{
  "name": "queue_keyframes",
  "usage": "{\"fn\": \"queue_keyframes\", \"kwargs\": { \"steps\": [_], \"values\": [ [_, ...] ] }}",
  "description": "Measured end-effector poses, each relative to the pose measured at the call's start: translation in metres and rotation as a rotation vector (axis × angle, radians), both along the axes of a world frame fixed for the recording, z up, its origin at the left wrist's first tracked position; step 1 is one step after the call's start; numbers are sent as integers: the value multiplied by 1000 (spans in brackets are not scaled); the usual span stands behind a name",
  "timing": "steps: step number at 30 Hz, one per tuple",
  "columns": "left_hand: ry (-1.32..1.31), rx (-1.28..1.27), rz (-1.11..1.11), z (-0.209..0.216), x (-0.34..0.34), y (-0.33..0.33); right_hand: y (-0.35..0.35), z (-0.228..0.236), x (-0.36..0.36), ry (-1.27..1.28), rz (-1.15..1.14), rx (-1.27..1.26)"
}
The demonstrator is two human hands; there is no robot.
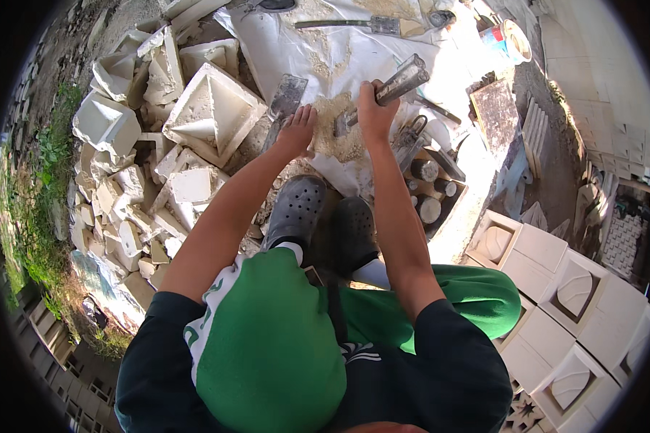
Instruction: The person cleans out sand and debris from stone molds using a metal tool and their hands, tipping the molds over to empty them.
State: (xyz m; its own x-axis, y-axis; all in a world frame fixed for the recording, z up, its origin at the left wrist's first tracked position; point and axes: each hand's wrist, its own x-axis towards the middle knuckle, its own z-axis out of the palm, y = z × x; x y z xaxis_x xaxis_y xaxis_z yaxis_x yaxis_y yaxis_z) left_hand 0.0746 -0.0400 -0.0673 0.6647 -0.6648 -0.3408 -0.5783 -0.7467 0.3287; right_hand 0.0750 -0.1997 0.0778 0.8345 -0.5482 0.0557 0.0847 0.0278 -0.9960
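Observation:
My left hand (295, 133) lies palm-down with its fingers stretched out, next to a flat grey metal piece (289, 95). My right hand (376, 114) is wrapped round a thick grey bar-like tool (404, 78), whose broad end points up and to the right. Its exact kind I cannot make out. Just left of that hand, a small grey flat blade or plate (344, 125) rests in pale crumbly powder (328, 108). Whether it belongs to the held tool is unclear. White sheeting (267, 36) spreads beneath and beyond the powder.
Broken cream-coloured blocks (214, 112) are heaped at the left. A long-handled tool (372, 25) lies across the far sheeting, with a bucket (514, 42) at far right. Right of my shoes (295, 209) stands a box of round-ended pieces (455, 209). Patterned blocks (534, 267) line the lower right.

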Motion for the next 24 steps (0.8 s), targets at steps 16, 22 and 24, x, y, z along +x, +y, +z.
{"fn": "queue_keyframes", "kwargs": {
  "steps": [16, 22, 24],
  "values": [
    [-28, 57, 23, 7, 2, -2, -4, 11, -6, -43, -35, -10],
    [-17, 70, 47, 1, -1, -6, -15, 64, -18, -23, -115, 170],
    [5, 128, 29, 4, -11, -11, -23, 68, -48, -156, -132, 254]
  ]
}}
